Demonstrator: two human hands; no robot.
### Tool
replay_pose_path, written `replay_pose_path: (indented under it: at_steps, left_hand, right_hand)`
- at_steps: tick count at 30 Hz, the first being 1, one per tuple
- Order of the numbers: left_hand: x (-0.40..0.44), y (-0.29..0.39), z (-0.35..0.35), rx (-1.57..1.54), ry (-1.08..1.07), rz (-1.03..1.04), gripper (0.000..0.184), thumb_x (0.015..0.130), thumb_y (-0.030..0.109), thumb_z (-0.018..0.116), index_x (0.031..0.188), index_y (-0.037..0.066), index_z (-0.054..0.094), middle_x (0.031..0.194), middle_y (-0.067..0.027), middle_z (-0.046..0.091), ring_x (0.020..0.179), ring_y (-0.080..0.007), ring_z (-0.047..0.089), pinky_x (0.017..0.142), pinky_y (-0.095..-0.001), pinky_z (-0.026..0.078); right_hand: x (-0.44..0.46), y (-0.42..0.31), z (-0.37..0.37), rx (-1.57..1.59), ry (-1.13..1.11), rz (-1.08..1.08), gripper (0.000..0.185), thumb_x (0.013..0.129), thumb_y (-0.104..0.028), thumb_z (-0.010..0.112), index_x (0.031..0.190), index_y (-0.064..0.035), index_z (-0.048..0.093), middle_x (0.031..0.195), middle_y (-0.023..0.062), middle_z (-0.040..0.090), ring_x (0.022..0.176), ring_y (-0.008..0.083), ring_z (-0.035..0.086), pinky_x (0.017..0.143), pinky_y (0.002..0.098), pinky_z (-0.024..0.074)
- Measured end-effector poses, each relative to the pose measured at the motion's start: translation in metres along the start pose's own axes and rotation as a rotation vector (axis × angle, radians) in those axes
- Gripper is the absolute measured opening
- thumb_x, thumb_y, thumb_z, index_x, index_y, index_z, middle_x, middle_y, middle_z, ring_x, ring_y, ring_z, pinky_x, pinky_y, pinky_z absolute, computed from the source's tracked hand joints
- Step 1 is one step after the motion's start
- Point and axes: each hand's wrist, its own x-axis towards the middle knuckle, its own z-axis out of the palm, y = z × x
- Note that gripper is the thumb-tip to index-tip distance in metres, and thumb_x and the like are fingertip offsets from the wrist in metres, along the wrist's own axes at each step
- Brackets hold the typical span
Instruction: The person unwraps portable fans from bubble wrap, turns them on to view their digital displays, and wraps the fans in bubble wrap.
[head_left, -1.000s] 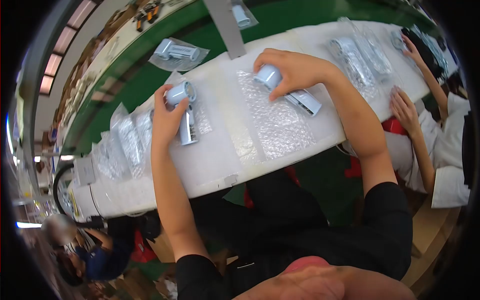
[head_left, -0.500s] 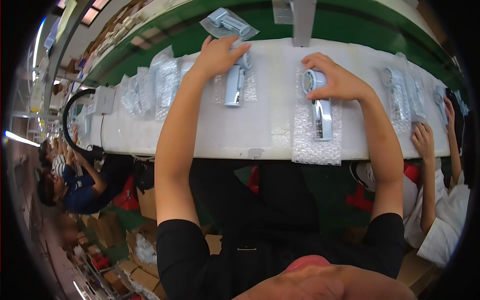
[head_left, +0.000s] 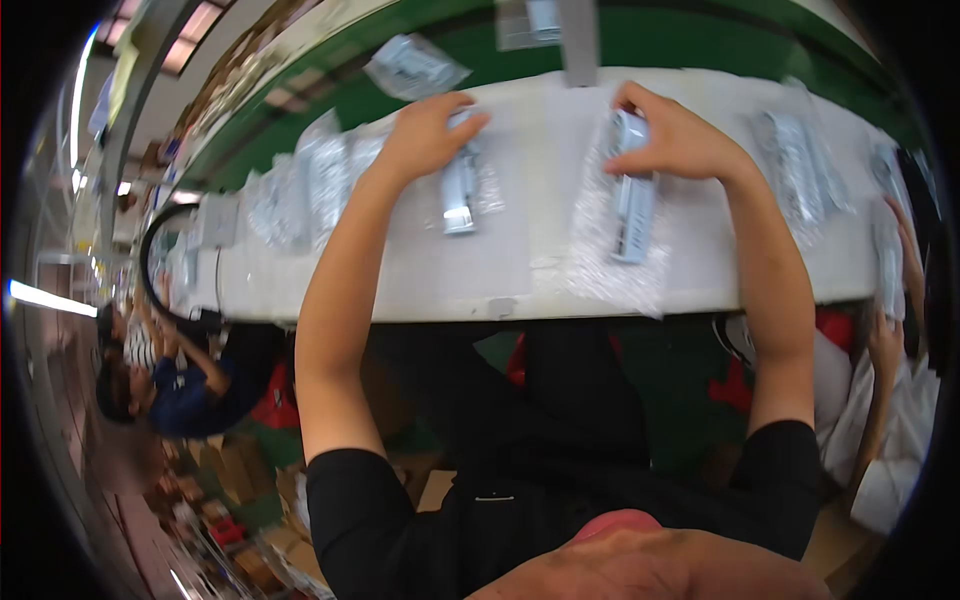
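Note:
My right hand (head_left: 672,138) grips the top end of a light-blue handheld fan (head_left: 634,205) between thumb and fingers. This fan is turned on its edge over a sheet of bubble wrap (head_left: 610,275). Curled round the head end of a second light-blue handheld fan (head_left: 459,200) is my left hand (head_left: 428,138), its thumb and forefinger partly hiding the head. Bubble wrap (head_left: 487,190) shows under and beside that fan. Both fans are slightly blurred.
Several bubble-wrapped items (head_left: 325,180) lie on the left of the white table (head_left: 400,300). A bagged fan (head_left: 415,66) lies on the green surface (head_left: 690,40) behind, near a metal post (head_left: 580,45). More wrapped items (head_left: 795,170) lie right, beside a co-worker's hand (head_left: 885,345).
Both fans have rolled onto their edges, so the right one's round head no longer faces up. My left hand has come slightly lower. The co-worker at right now holds a wrapped item.

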Motion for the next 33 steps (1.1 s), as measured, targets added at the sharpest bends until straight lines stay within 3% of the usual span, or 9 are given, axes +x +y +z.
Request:
replay_pose_path:
  at_steps: [2,4,5,7,8,12,19,25,33]
  left_hand:
    - [-0.001,0.006,0.012,-0.115,0.131,-0.055,0.039,0.094,0.035,0.055,0.116,0.004,0.065,0.115,-0.0074,0.067,0.104,-0.0259,0.063,0.092,-0.0333,0.047]
    - [0.003,0.011,0.027,-0.275,0.253,-0.186,0.034,0.095,0.031,0.054,0.108,0.003,0.067,0.105,-0.0073,0.069,0.095,-0.0219,0.063,0.086,-0.03,0.048]
    - [0.008,0.011,0.035,-0.292,0.249,-0.163,0.034,0.095,0.031,0.054,0.108,0.003,0.067,0.105,-0.0073,0.069,0.095,-0.0219,0.063,0.086,-0.03,0.048]
    - [0.019,0.007,0.048,-0.663,0.399,-0.205,0.03,0.095,0.029,0.052,0.102,0.004,0.068,0.097,-0.0069,0.069,0.088,-0.0171,0.06,0.081,-0.0267,0.046]
    - [0.024,0.009,0.048,-0.679,0.396,-0.186,0.03,0.095,0.029,0.052,0.102,0.004,0.068,0.097,-0.0069,0.069,0.088,-0.0171,0.06,0.081,-0.0267,0.046]
    - [0.02,0.016,0.05,-0.685,0.426,-0.206,0.028,0.093,0.026,0.051,0.1,0.007,0.069,0.097,-0.0055,0.069,0.088,-0.0204,0.06,0.082,-0.0295,0.047]
    - [0.015,-0.002,0.047,-0.713,0.397,-0.165,0.029,0.095,0.025,0.048,0.1,0.006,0.068,0.097,-0.0056,0.068,0.087,-0.0199,0.06,0.081,-0.0295,0.047]
    - [0.013,0.007,0.041,-0.653,0.372,-0.132,0.029,0.096,0.025,0.047,0.101,0.006,0.068,0.096,-0.0052,0.068,0.087,-0.0196,0.059,0.08,-0.0295,0.047]
    - [0.013,0.003,0.032,-0.63,0.318,-0.115,0.028,0.093,0.026,0.054,0.108,0.006,0.066,0.103,-0.0075,0.066,0.093,-0.025,0.06,0.085,-0.0331,0.047]
  right_hand:
    - [0.003,0.006,-0.004,0.073,0.195,-0.005,0.05,0.074,-0.026,0.081,0.108,-0.0084,0.05,0.099,0.009,0.059,0.085,0.0186,0.055,0.079,0.0298,0.0477]
    - [0.012,0.026,-0.011,0.242,0.484,-0.07,0.048,0.076,-0.036,0.079,0.103,-0.0063,0.052,0.093,0.0092,0.061,0.078,0.019,0.057,0.078,0.0314,0.0492]
    - [0.011,0.022,-0.02,0.223,0.5,-0.056,0.048,0.076,-0.036,0.079,0.103,-0.0063,0.052,0.093,0.0092,0.061,0.078,0.019,0.057,0.078,0.0314,0.0492]
    - [0.011,0.012,-0.038,0.995,0.687,0.068,0.041,0.085,-0.025,0.074,0.116,-0.0076,0.054,0.103,0.0102,0.059,0.086,0.0168,0.055,0.07,0.0289,0.0507]
    - [0.011,0.015,-0.045,0.978,0.705,0.068,0.041,0.085,-0.025,0.074,0.116,-0.0076,0.054,0.103,0.0102,0.059,0.086,0.0168,0.055,0.07,0.0289,0.0507]
    - [0.018,0.051,-0.055,1.635,1.009,0.0,0.038,0.089,-0.025,0.068,0.117,-0.0049,0.054,0.109,0.0121,0.057,0.086,0.0184,0.054,0.065,0.0285,0.0491]
    - [0.064,0.075,-0.086,1.157,1.224,0.259,0.045,0.09,-0.032,0.066,0.12,-0.0011,0.053,0.113,0.016,0.057,0.087,0.0225,0.054,0.062,0.0337,0.0502]
    - [0.155,0.095,-0.154,0.84,1.294,0.147,0.049,0.088,-0.032,0.066,0.121,0.0006,0.051,0.114,0.0194,0.056,0.091,0.0271,0.055,0.069,0.036,0.0499]
    - [0.201,0.174,-0.092,0.216,1.345,0.478,0.055,0.086,-0.033,0.067,0.122,0.0034,0.048,0.116,0.025,0.056,0.099,0.0345,0.056,0.08,0.0396,0.0494]
